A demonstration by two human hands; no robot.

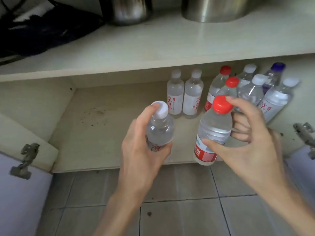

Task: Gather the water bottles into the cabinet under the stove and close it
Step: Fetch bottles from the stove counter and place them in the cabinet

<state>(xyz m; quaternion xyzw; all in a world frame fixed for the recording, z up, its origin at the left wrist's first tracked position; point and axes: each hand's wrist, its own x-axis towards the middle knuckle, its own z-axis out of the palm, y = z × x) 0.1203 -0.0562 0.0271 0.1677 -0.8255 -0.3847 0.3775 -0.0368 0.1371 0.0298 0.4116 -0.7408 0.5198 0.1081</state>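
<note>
Water bottles fill both hands in front of the open cabinet (pixel 102 133). The left hand (pixel 141 150) is wrapped around a white-capped bottle (pixel 160 132), held tilted over the cabinet floor. The right hand (pixel 252 147) grips a red-capped bottle (pixel 214 130) by its body, its base near the floor's front edge; whether it touches, I cannot tell. More bottles stand upright at the back: two white-labelled ones (pixel 175 96) side by side, and a tight cluster (pixel 252 92) to their right. On the shelf (pixel 153 48) above sit two metal pots (pixel 126 11) and a dark bag (pixel 42 31).
</note>
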